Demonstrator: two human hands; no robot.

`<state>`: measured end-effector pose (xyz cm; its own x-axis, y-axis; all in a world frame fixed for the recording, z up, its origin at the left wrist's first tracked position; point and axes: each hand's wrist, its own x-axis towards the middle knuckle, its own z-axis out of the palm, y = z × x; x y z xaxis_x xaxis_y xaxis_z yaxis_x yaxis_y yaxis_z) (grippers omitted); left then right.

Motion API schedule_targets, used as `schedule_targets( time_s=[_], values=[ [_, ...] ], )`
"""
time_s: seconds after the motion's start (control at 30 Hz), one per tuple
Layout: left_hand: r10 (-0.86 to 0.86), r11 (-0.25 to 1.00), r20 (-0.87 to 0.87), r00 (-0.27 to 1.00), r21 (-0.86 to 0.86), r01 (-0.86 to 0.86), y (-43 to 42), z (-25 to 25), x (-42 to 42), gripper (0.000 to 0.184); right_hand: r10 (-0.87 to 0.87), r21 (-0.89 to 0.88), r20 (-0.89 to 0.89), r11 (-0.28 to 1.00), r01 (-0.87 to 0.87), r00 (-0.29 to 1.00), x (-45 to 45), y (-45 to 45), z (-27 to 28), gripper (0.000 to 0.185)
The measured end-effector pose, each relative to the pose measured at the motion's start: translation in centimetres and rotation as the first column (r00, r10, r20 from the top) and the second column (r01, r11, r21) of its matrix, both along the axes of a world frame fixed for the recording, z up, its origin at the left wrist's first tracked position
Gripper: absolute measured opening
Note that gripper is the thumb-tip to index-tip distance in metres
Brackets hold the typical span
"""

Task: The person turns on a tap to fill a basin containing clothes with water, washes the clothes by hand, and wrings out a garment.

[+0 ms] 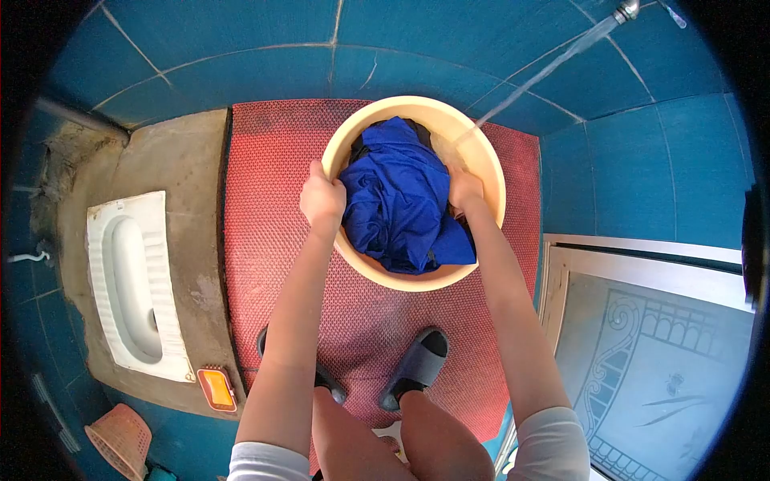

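Note:
A round cream plastic basin (pixel 417 280) stands on the floor, with a bunched, wet-looking blue cloth (pixel 393 188) inside it. Some darker fabric (pixel 358 147) shows beneath the blue one. My left hand (pixel 322 197) is closed around the basin's left rim. Inside the basin on the right, my right hand (pixel 466 189) has curled fingers at the edge of the blue cloth; what they hold is hidden. A stream of water (pixel 545 74) runs from a metal tap (pixel 626 10) at the upper right into the basin, just above my right hand.
Red textured matting (pixel 273 192) covers the floor under the basin and my slippers (pixel 417 365). A white squat toilet (pixel 138 289) is set in a raised slab on the left, with an orange brush (pixel 217 388) beside it. A pink basket (pixel 120 437) and a frosted door (pixel 642 361) flank the space.

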<state>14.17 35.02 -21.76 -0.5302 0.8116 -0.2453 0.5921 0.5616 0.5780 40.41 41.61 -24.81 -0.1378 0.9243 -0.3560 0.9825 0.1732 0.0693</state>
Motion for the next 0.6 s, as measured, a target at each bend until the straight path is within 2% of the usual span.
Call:
schedule_targets(
  time_s=[0.03,0.1,0.53,0.6],
  values=[
    [0.002,1.0,0.005,1.0,0.001,-0.002,0.0,-0.1,0.0,0.026,0.0,0.0,0.0,1.0,0.0,1.0,0.1,0.1,-0.1,0.078],
    [0.003,1.0,0.01,1.0,0.001,-0.003,0.1,-0.3,0.0,0.026,-0.003,-0.091,0.051,0.996,0.007,0.999,-0.1,0.2,0.4,0.053],
    [0.003,1.0,0.007,1.0,-0.015,-0.003,0.1,0.0,0.0,0.028,0.002,-0.068,0.025,0.998,0.0,1.0,-0.2,0.0,0.6,0.051],
    [0.004,1.0,0.002,1.0,-0.022,-0.004,0.1,-0.1,-0.1,0.028,-0.008,-0.059,0.024,0.998,0.009,1.0,-0.4,0.1,0.7,0.087]
  ],
)
